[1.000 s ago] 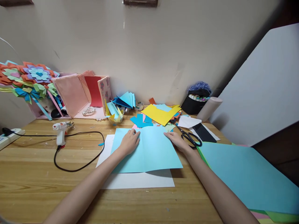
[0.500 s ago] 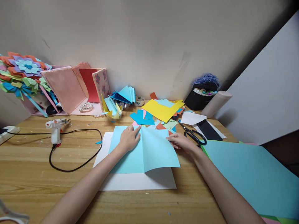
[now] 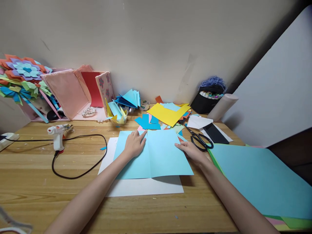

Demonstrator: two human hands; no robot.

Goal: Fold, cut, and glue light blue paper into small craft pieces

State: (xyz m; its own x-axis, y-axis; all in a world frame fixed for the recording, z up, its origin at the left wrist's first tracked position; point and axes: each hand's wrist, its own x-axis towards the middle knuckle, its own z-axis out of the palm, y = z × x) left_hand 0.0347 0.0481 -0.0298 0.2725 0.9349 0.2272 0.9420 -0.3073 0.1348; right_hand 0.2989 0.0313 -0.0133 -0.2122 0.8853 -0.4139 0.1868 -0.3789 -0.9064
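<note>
A light blue sheet of paper (image 3: pixel 162 156) with a crease down its middle lies over a white sheet (image 3: pixel 146 188). My left hand (image 3: pixel 135 143) presses on its left half, fingers stretched out, the index fingertip near the top of the crease. At the right edge, my right hand (image 3: pixel 190 151) pinches the blue sheet, thumb on top and the other fingers partly hidden beneath. The right half is slightly raised from the white sheet. Just beyond my right hand lie black-handled scissors (image 3: pixel 201 141).
A glue gun (image 3: pixel 58 138) with a looped black cord is at left. Paper scraps and a yellow sheet (image 3: pixel 168 113) lie behind the work. A black marker holder (image 3: pixel 204 102) leans at the back right, above a stack of coloured sheets (image 3: pixel 260 178). Paper flowers (image 3: pixel 26 70) stand far left.
The right half of the blue sheet has opened out further to the right and lowered, with my right hand at its edge. My left hand stays in place.
</note>
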